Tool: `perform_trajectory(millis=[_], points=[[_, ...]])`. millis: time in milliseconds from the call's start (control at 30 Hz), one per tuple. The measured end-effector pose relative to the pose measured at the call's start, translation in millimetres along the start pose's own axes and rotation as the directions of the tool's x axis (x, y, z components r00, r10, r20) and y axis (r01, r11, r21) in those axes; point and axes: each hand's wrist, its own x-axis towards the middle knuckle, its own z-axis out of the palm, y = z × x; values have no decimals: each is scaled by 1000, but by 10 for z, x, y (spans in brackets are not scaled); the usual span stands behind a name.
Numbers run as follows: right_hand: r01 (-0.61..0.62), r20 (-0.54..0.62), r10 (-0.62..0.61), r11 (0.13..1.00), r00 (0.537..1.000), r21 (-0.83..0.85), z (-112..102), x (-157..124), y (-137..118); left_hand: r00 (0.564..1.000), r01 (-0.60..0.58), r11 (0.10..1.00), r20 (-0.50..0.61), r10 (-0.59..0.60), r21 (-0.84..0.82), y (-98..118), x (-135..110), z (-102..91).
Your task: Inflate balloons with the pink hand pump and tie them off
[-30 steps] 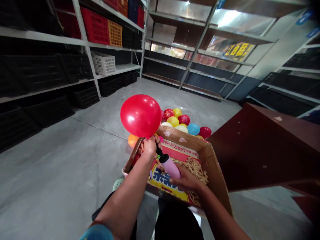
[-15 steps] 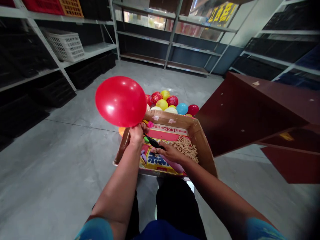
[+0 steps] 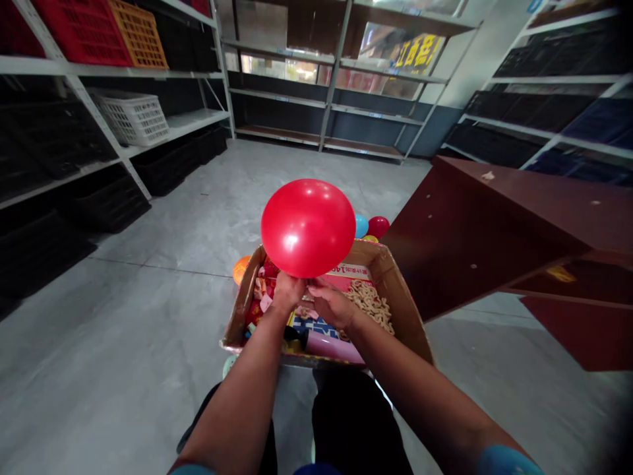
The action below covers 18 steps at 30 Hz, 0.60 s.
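Round red rubber balloon (image 3: 308,227), inflated, sits above the brown cardboard box (image 3: 409,311), my left fingers (image 3: 295,285) closed at its neck, my right fingers (image 3: 320,291) half-open beside; any knot is hidden.

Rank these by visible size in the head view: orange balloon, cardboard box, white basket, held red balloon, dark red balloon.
1. Cardboard box
2. Held red balloon
3. White basket
Orange balloon and dark red balloon: smallest, too alike to rank.
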Motion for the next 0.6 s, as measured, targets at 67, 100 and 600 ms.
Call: perform_trajectory(millis=[67, 100, 600], points=[[-58, 37, 55, 993, 998, 105, 35, 3, -38, 997, -36, 987, 77, 24, 155, 29, -17, -12], [-86, 44, 81, 987, 996, 138, 39, 5, -35, 990, -46, 981, 142, 20, 187, 46, -32, -14], [-129, -52, 143, 966, 988, 222, -59, 73, 115, 732, 316, 943, 660, -171, -106, 164, -282, -37]])
